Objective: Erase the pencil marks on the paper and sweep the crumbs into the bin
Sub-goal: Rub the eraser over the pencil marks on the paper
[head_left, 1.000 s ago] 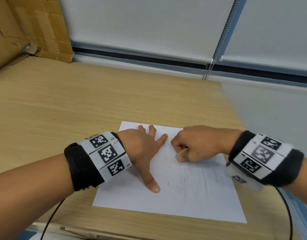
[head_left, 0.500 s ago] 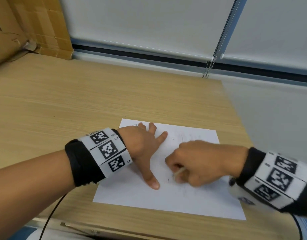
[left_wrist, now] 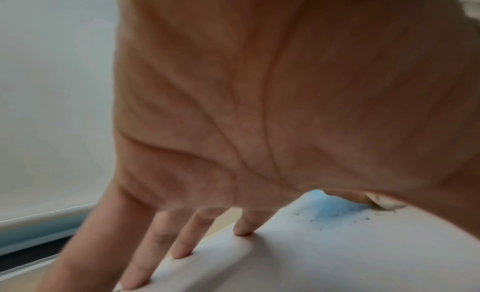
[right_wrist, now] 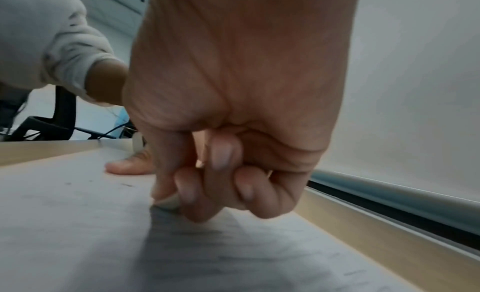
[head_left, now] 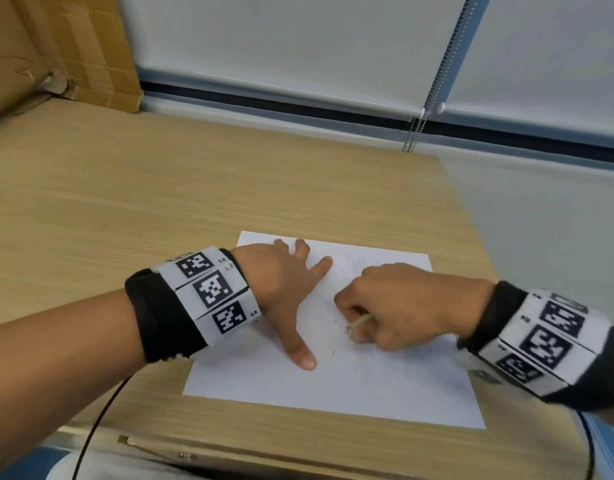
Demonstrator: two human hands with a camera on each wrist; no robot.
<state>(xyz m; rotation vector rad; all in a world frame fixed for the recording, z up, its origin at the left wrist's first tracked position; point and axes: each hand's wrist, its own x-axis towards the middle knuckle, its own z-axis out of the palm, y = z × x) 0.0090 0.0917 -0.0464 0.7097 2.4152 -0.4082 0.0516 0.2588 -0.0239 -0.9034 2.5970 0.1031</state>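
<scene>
Head looks down; wrist views, close and low, share the paper (head_left: 333, 382).

Wood table (head_left: 160, 188) w/ paper (head_left: 298, 386), cardboard (head_left: 73, 46)

Eraser (head_left: 359, 322) mostly buried inside curled right hand (head_left: 399, 306); only a pale sliver showing, shape not tellable. Same sliver under fingertips (right_wrist: 185, 190) in right wrist view, smeared by blur. Pencil marks on paper (head_left: 333, 393) faint, too small to read; part of sheet covered by left hand (head_left: 281, 282) and by right wrist. Crumbs (left_wrist: 337, 217) mere dark specks, soft-edged. Left fingertips (left_wrist: 135, 282) cut by lower edge. Both forearms cropped at head view's borders. Cardboard box (head_left: 56, 46) cut off at top left.
</scene>
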